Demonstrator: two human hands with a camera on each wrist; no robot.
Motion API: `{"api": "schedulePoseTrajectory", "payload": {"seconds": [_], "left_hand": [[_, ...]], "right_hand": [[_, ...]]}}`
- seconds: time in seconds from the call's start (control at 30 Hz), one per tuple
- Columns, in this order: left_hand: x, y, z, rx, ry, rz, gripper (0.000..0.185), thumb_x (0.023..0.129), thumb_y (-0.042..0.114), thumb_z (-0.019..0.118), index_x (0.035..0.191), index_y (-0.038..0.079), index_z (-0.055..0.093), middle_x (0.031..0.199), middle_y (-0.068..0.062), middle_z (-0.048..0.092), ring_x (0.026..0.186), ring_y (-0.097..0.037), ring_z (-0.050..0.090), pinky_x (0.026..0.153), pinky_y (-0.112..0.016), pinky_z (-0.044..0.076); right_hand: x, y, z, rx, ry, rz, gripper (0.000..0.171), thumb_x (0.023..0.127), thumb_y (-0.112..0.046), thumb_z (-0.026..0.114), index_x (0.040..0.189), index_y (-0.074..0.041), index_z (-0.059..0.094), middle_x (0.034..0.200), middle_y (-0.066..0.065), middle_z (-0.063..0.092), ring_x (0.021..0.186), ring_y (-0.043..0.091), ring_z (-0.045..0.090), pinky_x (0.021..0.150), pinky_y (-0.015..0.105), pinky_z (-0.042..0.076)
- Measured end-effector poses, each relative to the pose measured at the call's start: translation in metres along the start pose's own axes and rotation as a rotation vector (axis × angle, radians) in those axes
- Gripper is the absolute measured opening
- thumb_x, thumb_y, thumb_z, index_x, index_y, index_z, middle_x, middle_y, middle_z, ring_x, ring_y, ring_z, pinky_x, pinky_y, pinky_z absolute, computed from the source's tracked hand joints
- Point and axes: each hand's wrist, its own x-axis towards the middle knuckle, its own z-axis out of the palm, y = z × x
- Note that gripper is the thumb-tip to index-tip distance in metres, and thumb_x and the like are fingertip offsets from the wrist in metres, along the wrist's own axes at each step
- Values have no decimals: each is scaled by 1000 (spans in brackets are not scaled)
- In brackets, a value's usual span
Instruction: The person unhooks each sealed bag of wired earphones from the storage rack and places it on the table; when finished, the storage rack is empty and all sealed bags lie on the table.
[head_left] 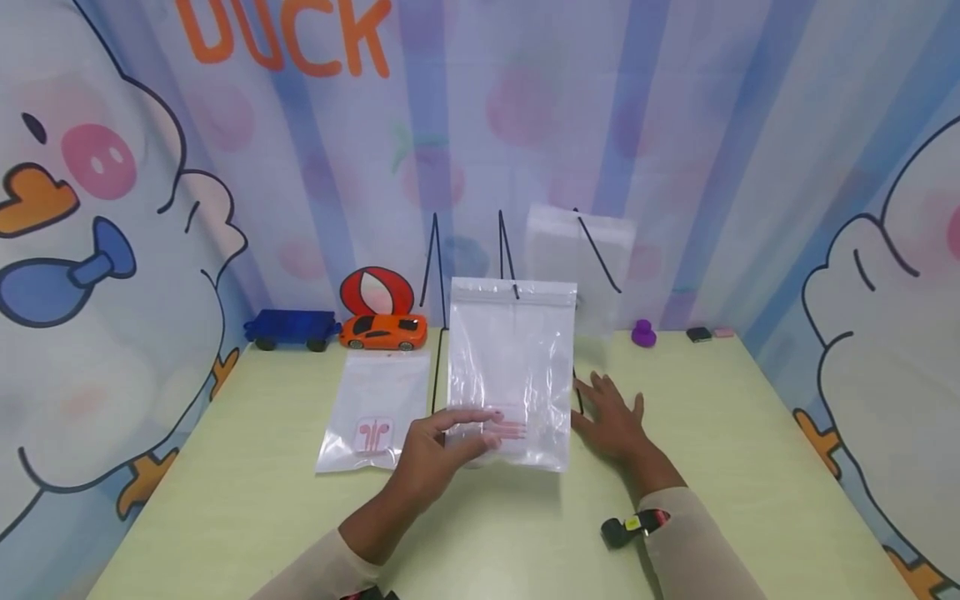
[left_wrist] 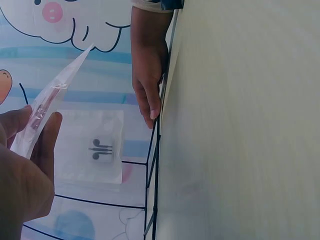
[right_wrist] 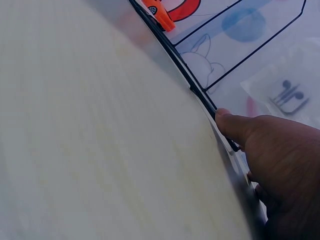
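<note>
My left hand (head_left: 438, 454) pinches a clear zip bag (head_left: 510, 350) near its lower edge, between thumb and fingers. Pink earphones show inside it, partly covered by the fingers. Behind this bag stands a black wire rack (head_left: 434, 392) with several upright prongs; whether the bag's top touches a prong, I cannot tell. My right hand (head_left: 615, 421) lies low with fingers spread, its thumb touching the rack's base wire in the right wrist view. On the rack's right prong hangs a whitish bag (head_left: 611, 250); dark earphones (right_wrist: 290, 96) show in it from the wrist.
Another zip bag (head_left: 375, 400) with pink earphones lies flat on the table (head_left: 247, 500), left of the rack. Along the back edge are a blue toy wagon (head_left: 292, 328), an orange toy car (head_left: 384, 332), a purple knob-like piece (head_left: 643, 333) and two small blocks (head_left: 699, 334).
</note>
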Motion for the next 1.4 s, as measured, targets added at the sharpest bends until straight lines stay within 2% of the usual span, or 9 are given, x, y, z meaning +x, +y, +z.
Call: {"api": "schedulePoseTrajectory", "payload": {"seconds": [0.17,0.4,0.53,0.67,0.93,1.03,1.13,1.27,1.4], "left_hand": [[-8,-1,1,-5,-11,10,33,91,18,89,123,21,84,131,1,81,133,-8,67,99,-21,58],[-13,-4,4,-38,-12,102,32,90,9,88,122,10,83,127,-10,81,123,-6,70,99,-21,58],[-12,-11,3,-39,-15,150,32,90,6,87,122,7,83,126,-14,81,117,-5,71,96,-20,59],[-11,-21,-2,-17,-35,174,32,91,5,87,122,6,83,128,-14,80,118,-5,71,98,-21,59],[-11,-35,-27,64,-71,67,32,91,14,89,123,16,85,130,-4,81,124,-5,71,104,-20,55],[-12,-40,-39,108,-53,-3,31,91,19,90,122,22,85,129,3,82,131,-6,69,112,-21,50],[-12,-41,-52,161,-21,-86,32,90,24,91,122,28,85,127,8,82,136,-9,66,119,-28,46],[-11,-41,-70,209,30,-175,35,91,26,90,125,27,84,130,4,81,138,-19,65,122,-43,44],[-10,-43,-86,228,83,-233,39,93,22,88,131,23,82,138,-3,78,139,-25,63,120,-44,46]], "right_hand": [[0,-2,-1,-17,1,-5,69,109,-47,55,169,-16,41,179,23,27,169,49,16,123,87,-8],[0,-3,-3,-2,-4,5,71,109,-49,54,169,-14,40,180,23,25,169,47,15,125,85,-9],[0,-4,-3,-8,-5,5,71,110,-49,53,170,-14,40,180,23,25,169,48,15,125,85,-9],[-1,-5,-4,6,-15,8,71,110,-49,54,170,-15,39,180,22,24,170,47,13,125,85,-10],[-2,-6,-4,26,-28,29,73,110,-53,55,170,-16,39,182,20,21,171,45,10,125,83,-14],[-1,-5,-2,25,-34,29,73,110,-55,54,170,-16,39,182,20,20,171,45,10,125,83,-14],[-1,-5,-2,24,-46,31,73,110,-55,54,171,-16,38,182,20,19,171,45,9,125,83,-15],[-1,-5,-3,25,-39,30,73,110,-53,54,170,-15,38,182,21,19,171,46,9,125,83,-14],[-2,-6,-4,35,-40,33,72,110,-52,55,171,-15,38,182,21,19,171,45,8,125,82,-15]]}}
